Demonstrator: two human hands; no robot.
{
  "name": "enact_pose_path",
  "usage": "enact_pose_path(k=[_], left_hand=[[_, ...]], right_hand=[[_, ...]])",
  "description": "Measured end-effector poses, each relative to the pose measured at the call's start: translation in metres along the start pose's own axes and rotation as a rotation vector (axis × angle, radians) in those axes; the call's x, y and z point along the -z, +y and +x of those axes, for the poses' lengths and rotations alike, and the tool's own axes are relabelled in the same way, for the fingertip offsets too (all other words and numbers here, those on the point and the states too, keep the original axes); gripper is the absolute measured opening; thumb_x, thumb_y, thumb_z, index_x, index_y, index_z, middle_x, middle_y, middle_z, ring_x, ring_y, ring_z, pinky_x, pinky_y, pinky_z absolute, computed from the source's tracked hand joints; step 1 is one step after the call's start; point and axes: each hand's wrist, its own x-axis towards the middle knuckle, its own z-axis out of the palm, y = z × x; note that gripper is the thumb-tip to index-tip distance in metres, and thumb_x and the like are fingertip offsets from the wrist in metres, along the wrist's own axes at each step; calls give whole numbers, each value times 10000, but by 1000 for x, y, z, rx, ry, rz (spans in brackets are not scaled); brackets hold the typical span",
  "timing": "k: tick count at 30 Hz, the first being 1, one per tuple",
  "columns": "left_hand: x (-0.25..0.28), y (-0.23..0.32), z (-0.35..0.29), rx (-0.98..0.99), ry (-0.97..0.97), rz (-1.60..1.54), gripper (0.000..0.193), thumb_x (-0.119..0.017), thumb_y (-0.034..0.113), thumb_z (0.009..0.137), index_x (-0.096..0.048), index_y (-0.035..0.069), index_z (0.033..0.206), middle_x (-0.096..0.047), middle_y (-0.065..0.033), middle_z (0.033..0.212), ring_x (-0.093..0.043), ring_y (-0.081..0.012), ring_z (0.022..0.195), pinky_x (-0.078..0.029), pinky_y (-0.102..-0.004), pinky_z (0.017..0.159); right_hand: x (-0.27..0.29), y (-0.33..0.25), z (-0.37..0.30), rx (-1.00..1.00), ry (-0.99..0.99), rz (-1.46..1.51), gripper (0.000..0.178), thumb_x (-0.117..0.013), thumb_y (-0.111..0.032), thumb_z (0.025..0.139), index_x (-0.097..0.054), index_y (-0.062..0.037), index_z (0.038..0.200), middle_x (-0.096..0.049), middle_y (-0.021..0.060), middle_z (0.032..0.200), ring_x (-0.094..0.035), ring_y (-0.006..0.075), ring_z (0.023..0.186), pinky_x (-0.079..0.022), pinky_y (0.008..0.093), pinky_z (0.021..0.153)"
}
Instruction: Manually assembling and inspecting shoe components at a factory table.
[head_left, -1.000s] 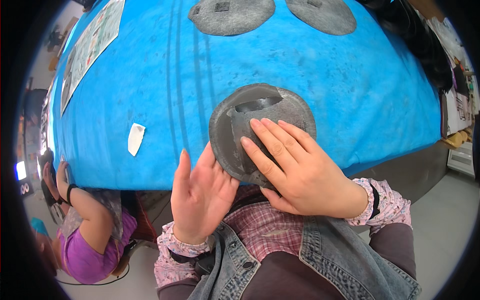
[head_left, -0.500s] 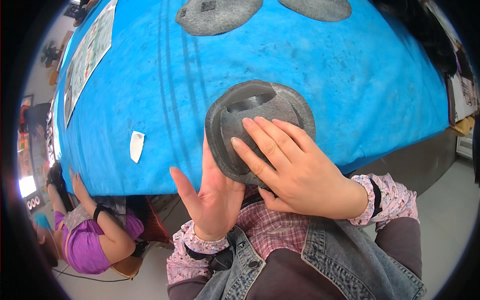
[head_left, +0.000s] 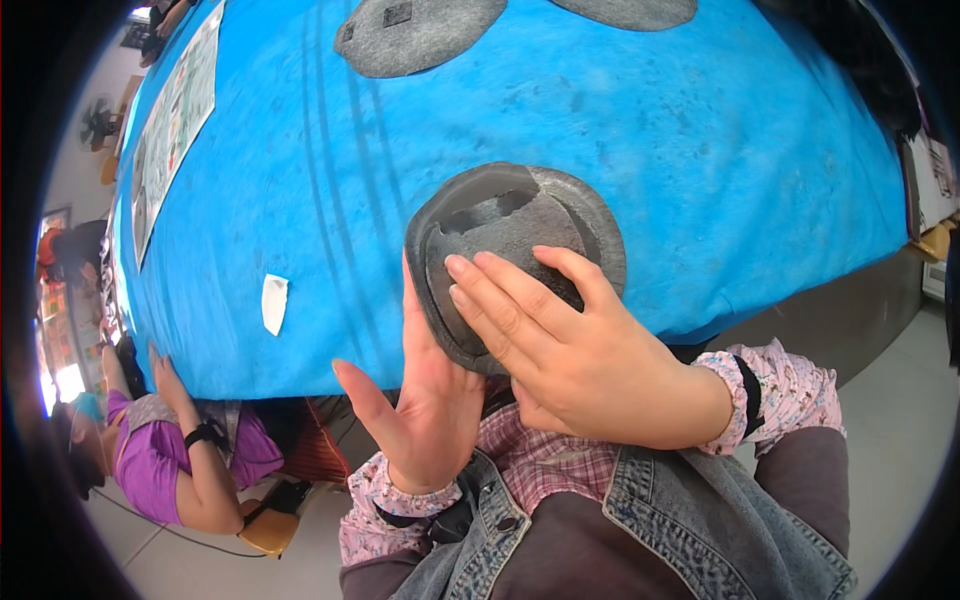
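A dark grey, rounded slab with a raised rim and a curved hollow near its far side is held in front of me, above the near table edge. My left hand bears it from beneath, palm up. Its thumb sticks out to the left, away from the slab, while the other fingers are hidden under it. My right hand lies across the slab's face, fingers stretched out and resting on the surface, index finger a little apart from the others. What the slab is made of I cannot tell.
A blue cloth covers the table. On it lie two grey felt-like rounds at the far side, a white scrap to the left and a printed sheet at the far left. A person in purple sits at left.
My right fingers have slid slightly left over the slab, and the index finger has spread from the rest. The left hand stays beneath. My view has shifted a little.
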Motion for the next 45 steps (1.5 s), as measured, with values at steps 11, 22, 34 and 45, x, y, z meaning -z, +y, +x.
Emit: enact_pose_path(k=[11,22,34,45], left_hand=[[-5,8,6,8,50,102,837,-215,654,899,-131,30,1450,-262,-107,1474,-254,-217,1358,-195,-350,1110],[-7,33,14,255,-18,-83,530,-294,511,962,-520,114,1230,-564,-67,1206,-557,-205,1081,-445,-326,932],[-17,26,16,47,-44,137,678,-267,639,908,-445,118,1304,-515,-72,1269,-507,-222,1133,-395,-367,980],[-3,31,6,-77,-224,143,651,-249,582,934,-384,102,1352,-456,-127,1328,-461,-278,1207,-363,-451,1013]], right_hand=[[5,4,2,5,-8,50,680,-589,-322,666,-517,94,1200,-445,200,1340,-374,298,1276,-269,422,1059],[14,0,-4,81,128,256,698,-533,-307,695,-423,31,1296,-340,156,1430,-306,242,1337,-257,350,1057],[20,-6,-8,177,396,46,581,-577,-255,694,-520,31,1196,-488,68,1308,-462,208,1175,-353,325,979],[66,14,-10,-164,641,294,406,-546,-179,807,-544,-26,1183,-489,154,1247,-443,259,1132,-378,358,892]])
